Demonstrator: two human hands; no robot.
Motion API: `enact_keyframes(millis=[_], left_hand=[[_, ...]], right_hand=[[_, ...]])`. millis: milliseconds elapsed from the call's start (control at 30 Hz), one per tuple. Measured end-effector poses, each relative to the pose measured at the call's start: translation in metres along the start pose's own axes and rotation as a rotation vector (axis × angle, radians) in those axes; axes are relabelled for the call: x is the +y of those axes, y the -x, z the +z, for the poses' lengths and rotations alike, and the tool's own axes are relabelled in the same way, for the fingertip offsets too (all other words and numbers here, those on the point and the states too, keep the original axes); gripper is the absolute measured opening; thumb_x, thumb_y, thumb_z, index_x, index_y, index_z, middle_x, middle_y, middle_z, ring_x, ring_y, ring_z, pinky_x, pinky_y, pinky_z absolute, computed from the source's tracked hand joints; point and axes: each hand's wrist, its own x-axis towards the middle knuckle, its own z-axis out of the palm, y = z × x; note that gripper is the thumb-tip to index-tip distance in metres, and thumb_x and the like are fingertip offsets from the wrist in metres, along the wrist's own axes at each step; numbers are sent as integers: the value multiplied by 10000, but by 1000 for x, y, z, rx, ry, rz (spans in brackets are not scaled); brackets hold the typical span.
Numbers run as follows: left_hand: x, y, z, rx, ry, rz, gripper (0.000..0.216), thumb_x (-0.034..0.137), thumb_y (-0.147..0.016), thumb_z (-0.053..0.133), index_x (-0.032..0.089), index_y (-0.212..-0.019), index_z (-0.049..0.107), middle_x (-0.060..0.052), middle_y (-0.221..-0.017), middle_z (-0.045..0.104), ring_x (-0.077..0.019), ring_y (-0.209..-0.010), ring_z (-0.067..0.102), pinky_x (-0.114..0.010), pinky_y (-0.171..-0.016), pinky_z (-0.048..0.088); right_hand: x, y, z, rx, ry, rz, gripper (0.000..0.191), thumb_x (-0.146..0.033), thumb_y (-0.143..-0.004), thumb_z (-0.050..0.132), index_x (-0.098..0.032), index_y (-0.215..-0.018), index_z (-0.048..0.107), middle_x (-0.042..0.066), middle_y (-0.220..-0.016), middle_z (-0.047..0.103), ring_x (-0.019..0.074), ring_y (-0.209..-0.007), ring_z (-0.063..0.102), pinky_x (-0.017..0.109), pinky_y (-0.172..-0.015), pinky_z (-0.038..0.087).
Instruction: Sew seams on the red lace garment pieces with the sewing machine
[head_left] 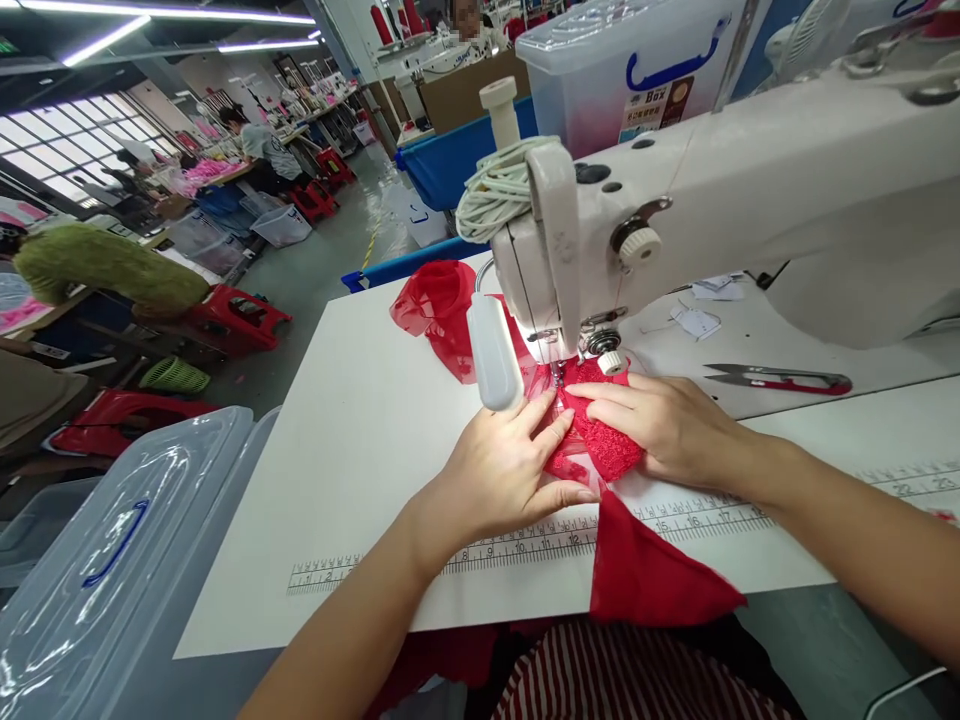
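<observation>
Sewing workshop (334, 255), white ruler-printed table (375, 410), left fingers (553, 436) and right fingers (606, 392) unclenched on red fabric (613, 455)

Left hand (514, 462), thumb (566, 495) wide, and right hand (660, 425), fingers (609, 392) leftward, palms down, close together

Free way over tabletop (360, 430) left of grey paddle (496, 355), perhaps little under sewing machine (720, 210).

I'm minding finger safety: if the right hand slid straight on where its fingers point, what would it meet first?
Probably the left hand, opposite it; the presser foot lies close to that line, and depth is unclear.
</observation>
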Motion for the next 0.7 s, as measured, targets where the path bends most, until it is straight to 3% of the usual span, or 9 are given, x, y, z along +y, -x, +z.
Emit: enact_keyframes(millis=[233, 700], left_hand=[[-1, 1, 2, 5, -40, -32, 836, 748, -885, 215, 131, -1278, 619, -223, -1273, 597, -317, -885, 626, -448, -736, 473], [-1, 1, 2, 25, -53, -32, 815, 714, -911, 182, 132, -1255, 636, -219, -1322, 569, -327, -984, 622, -442, -764, 473]], right_hand=[[-3, 0, 1, 9, 103, 20, 359, -60, -669, 561, -156, -999, 665, 50, -1201, 691, 225, -786, 625, 340, -581, 436], [-2, 0, 3, 41, 107, 2, 345, -46, -706, 504, -145, -995, 664, 57, -1172, 703, 205, -788, 640, 315, -577, 431]])
